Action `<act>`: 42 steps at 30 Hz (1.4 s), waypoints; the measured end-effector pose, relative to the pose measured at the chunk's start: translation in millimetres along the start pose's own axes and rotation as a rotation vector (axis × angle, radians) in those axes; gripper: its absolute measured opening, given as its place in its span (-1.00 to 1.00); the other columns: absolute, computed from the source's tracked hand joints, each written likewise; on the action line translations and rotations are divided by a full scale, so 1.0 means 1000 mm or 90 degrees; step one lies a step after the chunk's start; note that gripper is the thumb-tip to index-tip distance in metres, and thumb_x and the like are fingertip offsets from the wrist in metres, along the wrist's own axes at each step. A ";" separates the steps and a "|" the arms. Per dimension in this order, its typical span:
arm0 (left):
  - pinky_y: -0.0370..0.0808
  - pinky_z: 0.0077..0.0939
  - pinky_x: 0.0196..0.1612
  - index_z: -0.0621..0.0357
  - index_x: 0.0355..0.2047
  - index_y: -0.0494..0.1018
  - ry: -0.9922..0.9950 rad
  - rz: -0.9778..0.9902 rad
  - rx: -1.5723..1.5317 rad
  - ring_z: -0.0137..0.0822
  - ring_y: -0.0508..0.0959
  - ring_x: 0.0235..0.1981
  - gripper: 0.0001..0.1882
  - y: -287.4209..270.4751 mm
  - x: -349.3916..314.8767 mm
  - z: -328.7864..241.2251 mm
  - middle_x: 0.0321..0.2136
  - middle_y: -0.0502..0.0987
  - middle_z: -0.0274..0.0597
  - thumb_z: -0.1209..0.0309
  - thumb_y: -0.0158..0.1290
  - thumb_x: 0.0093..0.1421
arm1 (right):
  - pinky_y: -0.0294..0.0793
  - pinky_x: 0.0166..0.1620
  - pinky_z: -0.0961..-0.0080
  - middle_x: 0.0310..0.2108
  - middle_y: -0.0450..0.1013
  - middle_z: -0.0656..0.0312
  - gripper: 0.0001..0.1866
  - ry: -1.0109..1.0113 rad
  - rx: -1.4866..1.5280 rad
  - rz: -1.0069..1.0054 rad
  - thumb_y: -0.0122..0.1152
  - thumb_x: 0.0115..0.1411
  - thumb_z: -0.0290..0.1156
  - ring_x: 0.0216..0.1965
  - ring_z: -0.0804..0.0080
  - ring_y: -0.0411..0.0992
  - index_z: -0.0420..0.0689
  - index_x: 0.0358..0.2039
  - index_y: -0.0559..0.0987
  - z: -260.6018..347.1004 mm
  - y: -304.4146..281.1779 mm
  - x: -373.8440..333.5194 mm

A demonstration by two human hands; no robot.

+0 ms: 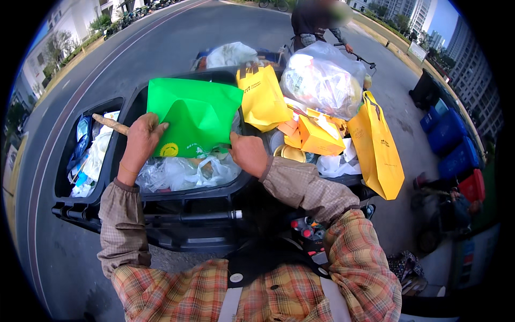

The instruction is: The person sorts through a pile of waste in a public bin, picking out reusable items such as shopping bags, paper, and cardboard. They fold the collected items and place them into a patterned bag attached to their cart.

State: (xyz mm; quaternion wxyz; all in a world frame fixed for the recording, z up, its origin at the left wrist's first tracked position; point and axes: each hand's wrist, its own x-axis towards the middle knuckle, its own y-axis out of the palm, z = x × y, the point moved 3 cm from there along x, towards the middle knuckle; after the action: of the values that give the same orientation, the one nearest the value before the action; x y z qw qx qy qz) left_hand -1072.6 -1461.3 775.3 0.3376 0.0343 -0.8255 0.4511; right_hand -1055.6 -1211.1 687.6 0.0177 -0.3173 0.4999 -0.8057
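A bright green bag (196, 110) is spread out flat between my hands, above a black bin (185, 206) filled with clear plastic bags (185, 173). My left hand (144, 138) pinches its left edge, thumb on top. At its right edge my right hand (248, 153) is closed, knuckles up, gripping the bag's lower corner. A wooden stick (110, 124) juts out to the left from beside my left hand; its other end is hidden. Just beyond my right hand a yellow bag with handles (263, 99) leans on the rubbish.
Right of the green bag lie a yellow box (320, 135), a stuffed clear bag (324, 78) and a tall yellow bag (375, 147). Another black bin (86, 155) stands left. A person (316, 27) holds a handlebar ahead. Blue bins (450, 139) line the right side.
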 end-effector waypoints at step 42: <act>0.39 -0.52 -0.13 0.23 -0.25 0.47 0.141 -0.206 -0.176 -0.25 0.50 -0.17 -0.82 -0.018 -0.036 -0.093 -0.25 0.50 -0.11 0.56 -0.04 0.12 | 0.46 -0.23 0.55 -0.31 0.47 0.11 -0.42 -0.151 0.203 -0.035 0.32 -0.13 -0.54 -0.21 0.46 0.44 -0.24 -0.04 0.35 -0.036 -0.123 0.088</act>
State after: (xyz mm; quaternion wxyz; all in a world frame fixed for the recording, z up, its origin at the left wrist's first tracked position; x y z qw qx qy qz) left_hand -989.6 -1409.8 801.3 0.4956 0.0700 -0.8208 0.2751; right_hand -1109.4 -1151.7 821.2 0.1045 -0.4162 0.3519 -0.8319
